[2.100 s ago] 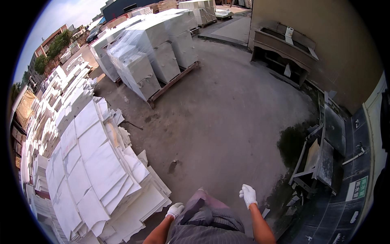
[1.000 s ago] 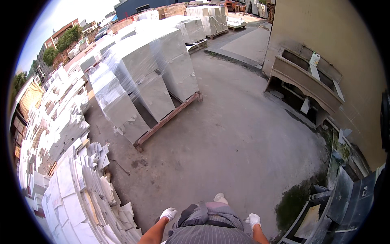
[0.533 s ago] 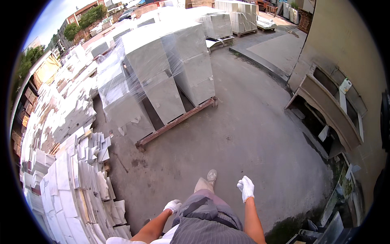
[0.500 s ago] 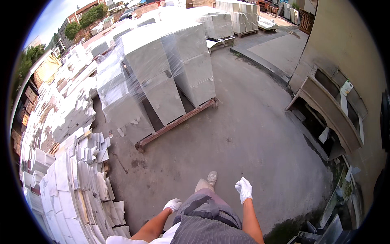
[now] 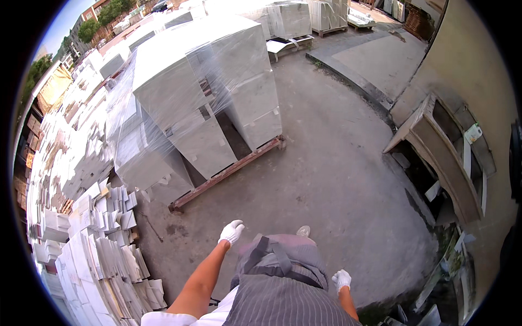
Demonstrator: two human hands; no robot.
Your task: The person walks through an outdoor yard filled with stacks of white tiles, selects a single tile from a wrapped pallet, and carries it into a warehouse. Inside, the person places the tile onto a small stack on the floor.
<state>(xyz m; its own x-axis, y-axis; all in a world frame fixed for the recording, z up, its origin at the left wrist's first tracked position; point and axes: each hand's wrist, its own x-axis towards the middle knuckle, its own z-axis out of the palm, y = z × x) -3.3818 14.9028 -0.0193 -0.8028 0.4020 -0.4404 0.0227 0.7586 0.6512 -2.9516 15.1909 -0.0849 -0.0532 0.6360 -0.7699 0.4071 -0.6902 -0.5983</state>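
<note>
My left hand [image 5: 232, 232], in a white glove, is swung forward over the concrete ground with its fingers loosely curled and nothing visible in them. My right hand [image 5: 341, 279], gloved the same way, hangs back beside my right hip, also curled and holding nothing that shows. Between them I see the grey striped apron [image 5: 283, 301] I wear and the tip of one pale shoe [image 5: 304, 231]. Ahead of my left hand stands a pallet [image 5: 228, 172] with a reddish edge beam, loaded with tall plastic-wrapped white blocks [image 5: 204, 146]. Neither hand touches anything.
Along the left lie uneven stacks of white stone slabs [image 5: 81, 271]. On the right, a carved stone surround [image 5: 435, 146] leans by a beige wall [image 5: 473, 70], with a white jug [image 5: 473, 133] on it. Broken slabs [image 5: 435, 315] lie lower right. A raised concrete step [image 5: 359, 81] is farther off.
My left hand has swung forward and my right hand has swung back toward my hip. The wrapped pallet and the stone surround appear nearer as I have moved ahead.
</note>
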